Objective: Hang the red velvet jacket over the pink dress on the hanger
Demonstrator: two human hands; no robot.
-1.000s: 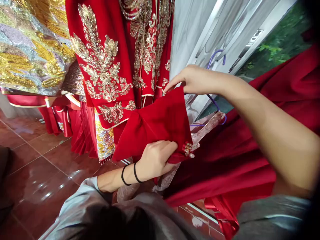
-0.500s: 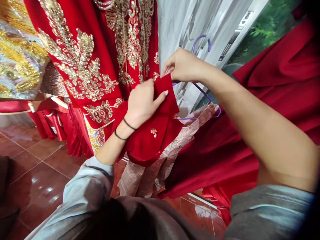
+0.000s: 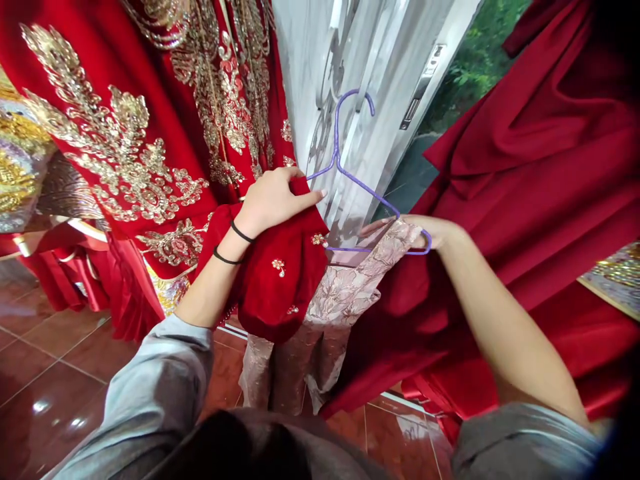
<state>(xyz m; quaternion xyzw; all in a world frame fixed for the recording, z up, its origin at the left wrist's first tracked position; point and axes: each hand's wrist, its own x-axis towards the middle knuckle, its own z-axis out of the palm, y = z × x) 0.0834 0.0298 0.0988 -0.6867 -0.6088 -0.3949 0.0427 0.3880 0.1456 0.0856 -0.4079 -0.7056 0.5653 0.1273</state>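
Note:
My left hand (image 3: 273,200) grips the top of a red velvet garment (image 3: 280,287) with small gold-and-pearl flower beads. Its thumb lies straight along the cloth, and its other fingers bend over the upper edge. A purple clothes hanger (image 3: 336,133) rises beside it, with the left arm running behind the red velvet. On the hanger's right end rests the shoulder of a pale pink floral garment (image 3: 345,293). My right hand (image 3: 437,232) is behind that shoulder, fingers stretched leftward; the pink cloth and hanger partly cover them.
Red gowns with gold sequin embroidery (image 3: 135,160) hang at the left. A white door frame (image 3: 380,73) with a metal latch stands behind the hanger. Plain dark red drapery (image 3: 540,173) fills the right side. Below lies a shiny reddish tiled floor (image 3: 55,373).
My right hand has left the red velvet's top edge and moved down and right, behind the pink shoulder. The hanger now shows more fully. My left hand stays on the red velvet.

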